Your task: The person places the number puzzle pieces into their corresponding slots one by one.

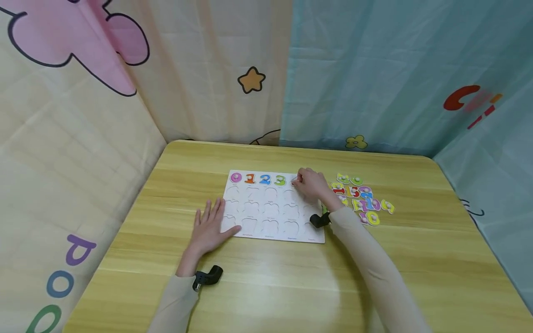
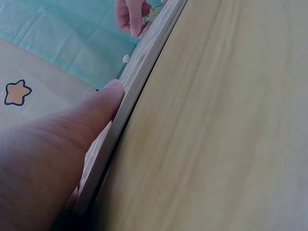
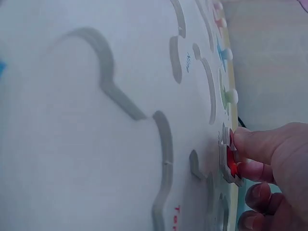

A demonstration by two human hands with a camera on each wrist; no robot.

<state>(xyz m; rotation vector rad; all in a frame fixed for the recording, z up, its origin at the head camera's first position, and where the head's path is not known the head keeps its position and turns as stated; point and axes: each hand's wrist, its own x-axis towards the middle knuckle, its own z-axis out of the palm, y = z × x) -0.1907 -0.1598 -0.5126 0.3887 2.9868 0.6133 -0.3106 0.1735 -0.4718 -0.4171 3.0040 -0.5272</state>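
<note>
A white puzzle board (image 1: 270, 210) with shallow cut-out slots lies on the table. Along its far row sit a pink 0 (image 1: 235, 177), an orange 1 (image 1: 250, 179), a blue 2 (image 1: 264, 179) and a green 3 (image 1: 280, 181). Just right of the 3, my right hand (image 1: 311, 184) pinches a red number piece (image 3: 232, 161) between thumb and finger, tilted at the board's surface. Its digit is largely hidden by the fingers. My left hand (image 1: 209, 232) rests at the board's left edge, fingers spread and straight, with the thumb (image 2: 98, 108) lying over the near edge.
Right of the board lies a loose heap of colourful knobbed number pieces (image 1: 373, 218), partly behind my right forearm. The wooden table (image 1: 266, 282) reaches back to printed curtains (image 1: 208, 83). A black camera (image 1: 208, 276) sits on my left wrist, another (image 1: 319, 220) on my right.
</note>
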